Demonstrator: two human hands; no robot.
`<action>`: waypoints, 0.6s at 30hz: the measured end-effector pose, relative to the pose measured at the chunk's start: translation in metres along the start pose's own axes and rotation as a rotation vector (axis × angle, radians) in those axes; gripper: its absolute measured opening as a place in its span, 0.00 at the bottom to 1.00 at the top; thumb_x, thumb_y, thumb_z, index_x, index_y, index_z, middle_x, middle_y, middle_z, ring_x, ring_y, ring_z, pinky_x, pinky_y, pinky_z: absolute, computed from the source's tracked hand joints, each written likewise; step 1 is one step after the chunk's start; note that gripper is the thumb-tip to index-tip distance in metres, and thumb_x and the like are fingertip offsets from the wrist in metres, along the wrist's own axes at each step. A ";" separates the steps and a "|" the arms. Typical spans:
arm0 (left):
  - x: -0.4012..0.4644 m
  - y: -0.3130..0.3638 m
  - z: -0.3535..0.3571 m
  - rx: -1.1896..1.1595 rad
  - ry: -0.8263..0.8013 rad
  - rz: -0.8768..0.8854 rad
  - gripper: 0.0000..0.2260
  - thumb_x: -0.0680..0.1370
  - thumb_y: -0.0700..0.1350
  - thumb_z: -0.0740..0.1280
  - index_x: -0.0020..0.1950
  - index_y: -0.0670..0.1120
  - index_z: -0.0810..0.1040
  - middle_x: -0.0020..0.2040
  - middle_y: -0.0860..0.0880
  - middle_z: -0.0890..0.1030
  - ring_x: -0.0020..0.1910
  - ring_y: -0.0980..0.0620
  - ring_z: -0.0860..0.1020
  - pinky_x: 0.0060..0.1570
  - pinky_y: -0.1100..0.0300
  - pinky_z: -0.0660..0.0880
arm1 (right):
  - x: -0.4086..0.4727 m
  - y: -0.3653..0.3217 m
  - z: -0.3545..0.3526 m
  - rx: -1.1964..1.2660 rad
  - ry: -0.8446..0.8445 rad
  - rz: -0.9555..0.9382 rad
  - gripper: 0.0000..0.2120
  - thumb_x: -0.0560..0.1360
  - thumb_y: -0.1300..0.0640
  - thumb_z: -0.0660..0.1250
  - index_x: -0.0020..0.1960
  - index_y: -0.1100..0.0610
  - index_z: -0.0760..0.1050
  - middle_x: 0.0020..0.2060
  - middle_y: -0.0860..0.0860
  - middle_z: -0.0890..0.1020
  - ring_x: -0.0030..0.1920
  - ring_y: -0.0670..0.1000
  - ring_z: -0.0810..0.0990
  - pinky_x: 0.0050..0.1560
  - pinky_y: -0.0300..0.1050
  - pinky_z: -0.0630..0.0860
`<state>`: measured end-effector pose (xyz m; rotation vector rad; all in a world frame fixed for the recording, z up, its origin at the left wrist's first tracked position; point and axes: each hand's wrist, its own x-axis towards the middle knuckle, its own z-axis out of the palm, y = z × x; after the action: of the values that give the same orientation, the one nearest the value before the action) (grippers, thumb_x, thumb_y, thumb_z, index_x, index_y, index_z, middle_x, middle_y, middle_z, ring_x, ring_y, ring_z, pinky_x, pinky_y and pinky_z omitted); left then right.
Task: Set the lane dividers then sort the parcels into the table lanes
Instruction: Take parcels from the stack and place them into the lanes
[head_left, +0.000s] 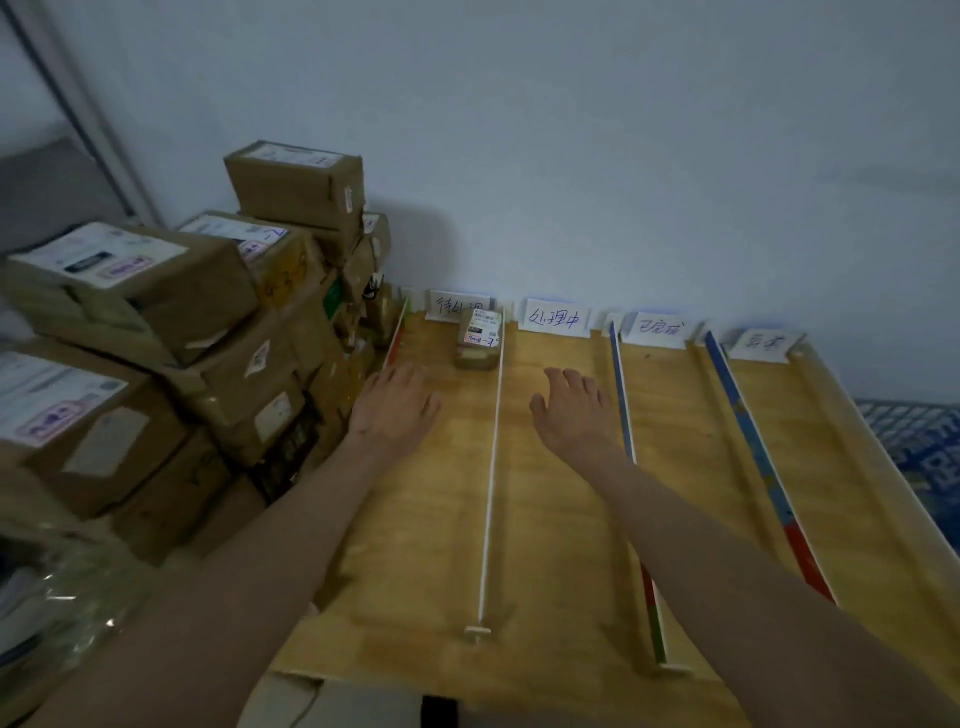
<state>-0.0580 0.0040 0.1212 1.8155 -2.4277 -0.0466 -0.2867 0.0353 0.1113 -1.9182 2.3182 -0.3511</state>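
Note:
A wooden table (561, 519) is split into lanes by upright dividers: a white one (492, 467), a blue-edged one (626, 415) and a blue and red one (753, 447). One small brown parcel (480, 338) lies at the far end of the leftmost lane, against the white divider. My left hand (395, 405) hovers over that lane, fingers relaxed, holding nothing. My right hand (574, 410) is spread over the second lane, also empty. Handwritten paper labels (558, 317) stand along the wall at each lane's head.
A tall stack of brown cardboard parcels (208, 332) fills the space left of the table, right up against its edge. A wall runs behind the table. A blue patterned crate or mat (914, 441) sits beyond the right edge.

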 end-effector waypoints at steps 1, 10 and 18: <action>-0.016 0.002 -0.006 -0.001 0.002 -0.008 0.22 0.84 0.55 0.52 0.74 0.46 0.66 0.74 0.46 0.68 0.73 0.45 0.65 0.72 0.50 0.60 | -0.012 -0.002 -0.005 -0.004 0.001 -0.008 0.23 0.81 0.48 0.55 0.73 0.55 0.64 0.69 0.55 0.71 0.69 0.59 0.67 0.69 0.55 0.64; -0.095 -0.002 -0.079 -0.003 0.072 -0.001 0.20 0.84 0.54 0.52 0.69 0.46 0.70 0.67 0.46 0.73 0.67 0.44 0.71 0.69 0.48 0.66 | -0.078 -0.048 -0.062 0.011 0.038 -0.108 0.21 0.81 0.48 0.54 0.69 0.58 0.69 0.64 0.57 0.74 0.66 0.59 0.70 0.63 0.55 0.67; -0.096 -0.027 -0.173 0.036 0.279 0.077 0.19 0.83 0.54 0.53 0.68 0.45 0.72 0.65 0.45 0.74 0.66 0.44 0.72 0.66 0.48 0.69 | -0.075 -0.122 -0.119 0.025 0.118 -0.216 0.19 0.82 0.49 0.54 0.66 0.60 0.70 0.61 0.59 0.76 0.63 0.61 0.73 0.60 0.56 0.69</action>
<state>0.0133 0.0949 0.2841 1.6154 -2.3100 0.2415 -0.1834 0.0996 0.2519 -2.1976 2.1654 -0.5248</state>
